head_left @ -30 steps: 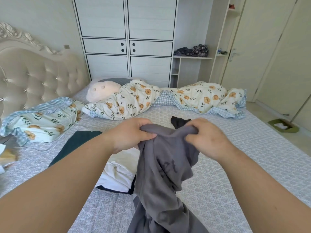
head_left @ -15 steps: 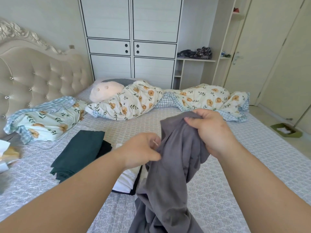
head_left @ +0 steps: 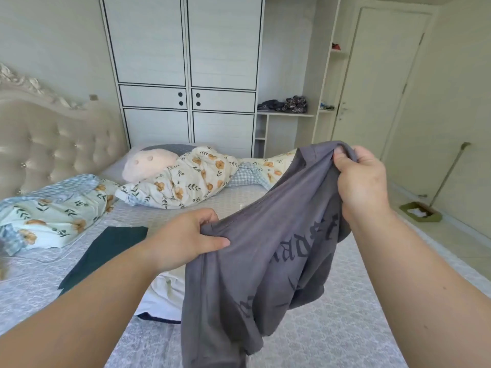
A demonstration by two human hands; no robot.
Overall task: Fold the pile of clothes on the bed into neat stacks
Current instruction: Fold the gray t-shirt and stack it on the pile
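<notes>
Currently held above the bed: grey T-shirt, dark lettering on the fabric, spread between both hands and hanging down toward the lower frame edge. Left hand: fingers curled, thumb on top, gripping a bunched edge of the shirt at the lower point. Right hand: raised higher, fingers clamped over the fabric's upper edge. Beneath the left forearm, lying on the bed: folded dark green garment; just beside it, white garment resting on a dark piece, partly hidden by the shirt. Along the far side of the bed: floral duvet bunched up, pale pink cushion touching it. At the left: floral pillow near the tufted headboard. Behind the bed: white wardrobe.
</notes>
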